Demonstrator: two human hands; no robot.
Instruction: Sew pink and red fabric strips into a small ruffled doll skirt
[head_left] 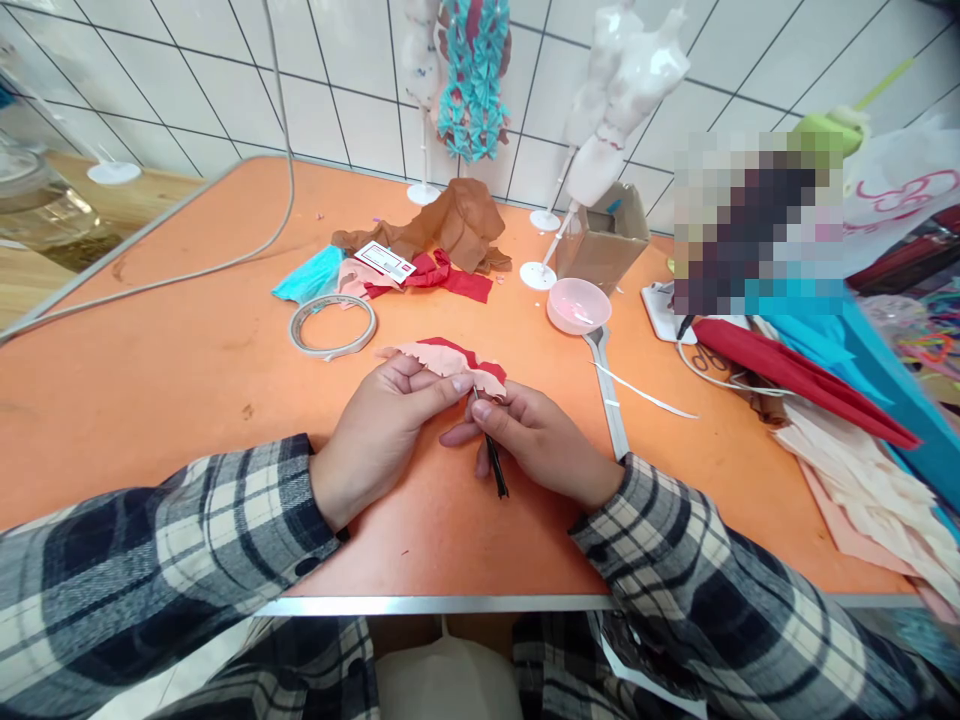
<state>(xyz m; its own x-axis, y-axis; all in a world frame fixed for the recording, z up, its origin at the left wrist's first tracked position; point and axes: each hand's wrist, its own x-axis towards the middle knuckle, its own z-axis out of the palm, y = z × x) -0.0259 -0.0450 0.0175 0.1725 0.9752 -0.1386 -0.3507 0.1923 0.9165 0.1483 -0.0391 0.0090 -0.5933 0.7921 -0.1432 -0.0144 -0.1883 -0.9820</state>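
A strip of pink and red crepe paper [450, 358] with a ragged near edge is pinched in my left hand [386, 425], its thumb lying along that edge. In my right hand [536, 435], thumb and fingers close round a slim black tool [493, 460] with a thin tip. The tip meets the paper's near edge beside my left thumb; its exact kind I cannot make out. Both hands are close together above the middle of the orange table [360, 560].
Beyond my left hand lie a tape roll [332, 325], a white card [386, 263] and brown crepe paper [461, 225]. A pink bowl [578, 306], a grey metal strip [609, 395] and a cardboard box [604, 240] stand right of centre. Mannequins [619, 90] line the tiled wall.
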